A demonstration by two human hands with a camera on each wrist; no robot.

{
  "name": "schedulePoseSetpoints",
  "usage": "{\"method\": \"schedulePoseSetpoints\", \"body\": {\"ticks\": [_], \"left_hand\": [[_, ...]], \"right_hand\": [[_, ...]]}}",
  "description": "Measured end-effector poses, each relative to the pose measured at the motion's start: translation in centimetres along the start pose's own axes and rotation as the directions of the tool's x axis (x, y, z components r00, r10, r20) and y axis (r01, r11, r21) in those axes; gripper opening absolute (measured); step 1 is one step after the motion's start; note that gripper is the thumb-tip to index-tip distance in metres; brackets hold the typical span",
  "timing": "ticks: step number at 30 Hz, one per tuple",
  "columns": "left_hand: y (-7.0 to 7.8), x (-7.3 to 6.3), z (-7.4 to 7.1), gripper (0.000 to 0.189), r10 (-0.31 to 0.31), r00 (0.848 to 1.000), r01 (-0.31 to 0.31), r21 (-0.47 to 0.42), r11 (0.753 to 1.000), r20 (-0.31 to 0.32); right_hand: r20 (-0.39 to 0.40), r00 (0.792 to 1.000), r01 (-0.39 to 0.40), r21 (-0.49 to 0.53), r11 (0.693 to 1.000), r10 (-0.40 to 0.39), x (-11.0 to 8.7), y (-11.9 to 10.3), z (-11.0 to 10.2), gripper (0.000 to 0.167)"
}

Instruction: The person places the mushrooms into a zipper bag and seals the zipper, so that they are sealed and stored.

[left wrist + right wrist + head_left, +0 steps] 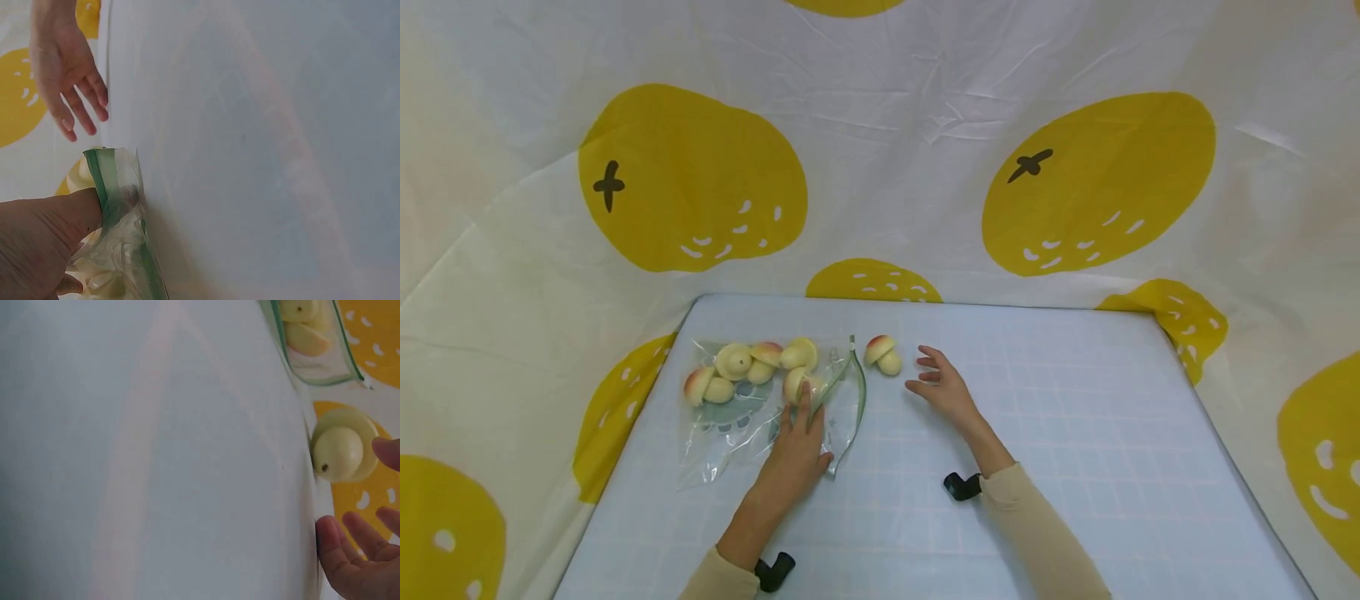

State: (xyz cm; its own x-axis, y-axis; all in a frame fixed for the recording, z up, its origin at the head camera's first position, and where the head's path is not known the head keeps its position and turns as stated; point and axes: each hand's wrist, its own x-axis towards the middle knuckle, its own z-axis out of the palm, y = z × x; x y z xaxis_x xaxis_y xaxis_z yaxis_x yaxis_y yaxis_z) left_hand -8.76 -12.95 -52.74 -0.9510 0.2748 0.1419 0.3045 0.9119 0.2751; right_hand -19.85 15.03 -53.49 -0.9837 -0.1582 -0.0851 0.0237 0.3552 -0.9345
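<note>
A clear zip bag with a green-edged mouth lies on the table, holding several toy mushrooms with cream stems and reddish-yellow caps. Over the bag near its mouth lies my left hand, fingers extended and touching it beside the nearest mushroom. The left wrist view shows that hand's thumb against the green strip; its other fingers are mostly hidden. One loose mushroom sits just right of the bag. To its right, my right hand hovers with spread fingers and an empty palm, apart from the mushroom.
A pale checked cloth covers the table. Behind and around it hangs a white curtain printed with large yellow fruit. Black wrist devices are worn at both sleeves.
</note>
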Motion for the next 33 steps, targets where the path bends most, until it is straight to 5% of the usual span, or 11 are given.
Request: {"method": "schedulePoseSetpoints", "body": {"ticks": [9,17,25,33], "left_hand": [[-0.1,0.0,0.0,0.082,-0.011,1.000,0.011,-0.016,1.000,0.008],[-0.1,-0.1,0.1,0.082,-0.016,1.000,0.017,-0.033,0.999,0.016],[-0.1,-0.1,-0.2,0.082,-0.006,1.000,0.006,-0.018,1.000,0.001],[0.0,-0.2,-0.2,0.083,-0.002,1.000,0.002,-0.014,1.000,0.001]], "right_hand": [[-0.101,0.994,-0.031,0.000,1.000,0.031,2.1,-1.3,2.1,0.084],[-0.258,0.964,-0.080,-0.030,0.996,0.069,3.8,-1.6,3.0,0.085],[-0.278,0.954,-0.112,0.011,0.994,0.110,4.0,-1.6,2.7,0.080],[-0.251,0.961,-0.069,0.170,0.983,0.111,2.4,-1.5,1.9,0.066]]}}
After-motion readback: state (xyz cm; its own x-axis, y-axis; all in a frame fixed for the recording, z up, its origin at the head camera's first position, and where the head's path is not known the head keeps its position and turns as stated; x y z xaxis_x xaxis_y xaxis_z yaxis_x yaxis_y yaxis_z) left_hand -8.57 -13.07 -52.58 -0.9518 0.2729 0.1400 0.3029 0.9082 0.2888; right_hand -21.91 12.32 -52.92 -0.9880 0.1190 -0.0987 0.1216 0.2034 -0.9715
